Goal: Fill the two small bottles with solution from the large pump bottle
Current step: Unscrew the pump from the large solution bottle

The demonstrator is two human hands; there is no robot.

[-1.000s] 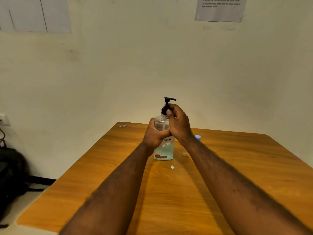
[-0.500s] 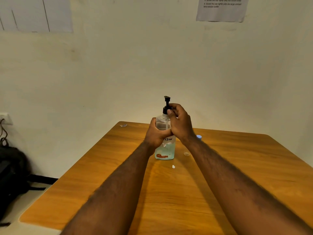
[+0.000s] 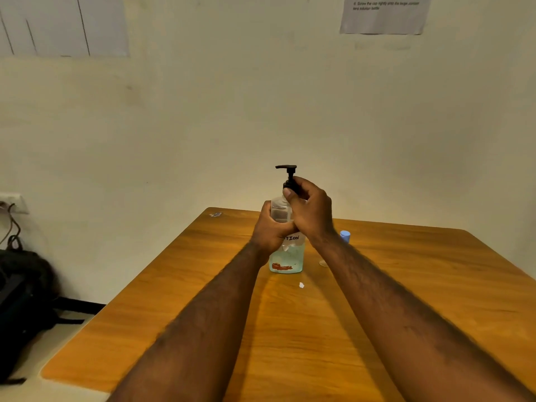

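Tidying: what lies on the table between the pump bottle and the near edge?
A small white scrap close to the pump bottle, seen in the head view.

The large pump bottle [image 3: 287,258] is seen as clear plastic, tinted pale blue-green by its liquid and marked reddish-orange near the base. Its pump head [image 3: 288,172] is coloured black. The label [image 3: 293,238] is white, lettered in black. The bench [image 3: 406,285] is orange-brown, streaked with darker wood grain. A small cap [image 3: 345,235] is light blue, a scrap [image 3: 301,285] white, the wall [image 3: 261,97] cream, the bag [image 3: 23,300] black
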